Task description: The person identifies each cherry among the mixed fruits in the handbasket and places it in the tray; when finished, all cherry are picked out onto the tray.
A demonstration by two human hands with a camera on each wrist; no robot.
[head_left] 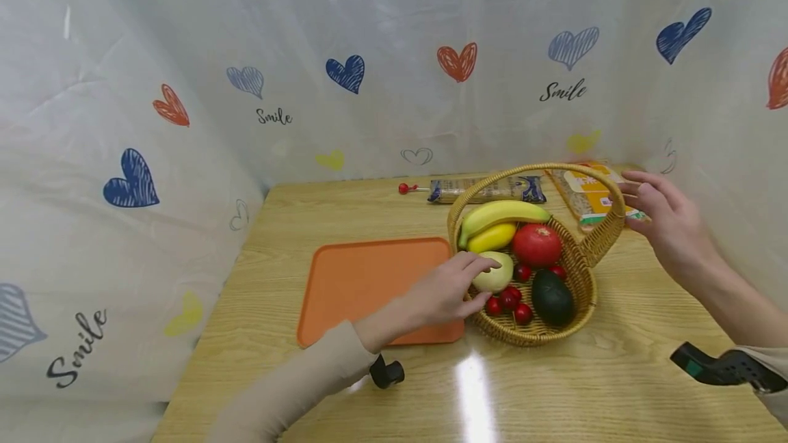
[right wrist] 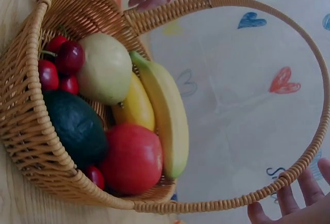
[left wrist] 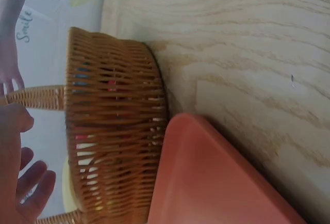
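A wicker basket point(head_left: 534, 340) with a tall arched handle stands on the table. In it lie a banana point(head_left: 506, 213), a smaller yellow fruit point(head_left: 492, 238), a red pomegranate point(head_left: 537, 245), a dark avocado-like fruit point(head_left: 553, 298), a pale green round fruit point(right wrist: 106, 69) and several cherries point(head_left: 509, 297). At the basket's left side, my left hand point(head_left: 446, 287) has loosely bent fingers over the rim, near the pale fruit, holding nothing. My right hand point(head_left: 674, 234) is at the handle's right side with spread fingers. Contact with the handle is unclear in the right wrist view.
An orange tray point(head_left: 369, 286) lies left of the basket, close against it. Behind are a long clear packet point(head_left: 455, 190), a small red item point(head_left: 403, 188) and an orange-and-white food bag point(head_left: 579, 190). A heart-printed curtain point(head_left: 394, 53) surrounds the table.
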